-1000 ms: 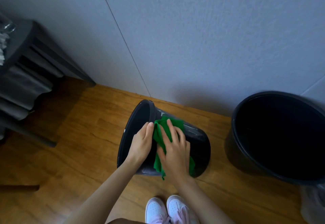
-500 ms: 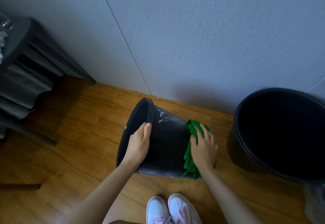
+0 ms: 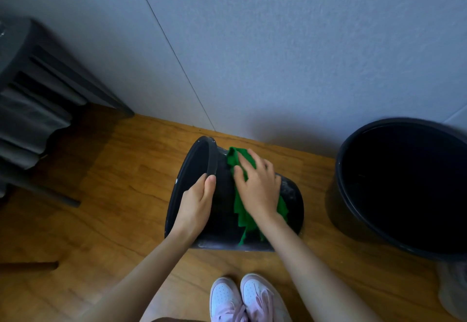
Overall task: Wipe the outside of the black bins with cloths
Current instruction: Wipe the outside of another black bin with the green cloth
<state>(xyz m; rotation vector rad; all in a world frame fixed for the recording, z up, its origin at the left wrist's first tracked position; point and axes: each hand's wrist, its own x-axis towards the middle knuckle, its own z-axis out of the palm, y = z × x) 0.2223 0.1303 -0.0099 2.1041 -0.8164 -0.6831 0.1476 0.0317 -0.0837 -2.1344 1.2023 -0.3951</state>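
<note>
The bin (image 3: 222,210) lies tipped on the floor, mouth toward 10 o'clock. The left hand (image 3: 195,205) grips its rim. The right hand (image 3: 260,188), fingers spread, presses the cloth (image 3: 241,213) on its wall. If the rim grip loosens, a hard push could roll it.

No text, label, brand or number can be read, none on the tipped black bin (image 3: 223,203) or the upright black bin (image 3: 333,203)
</note>
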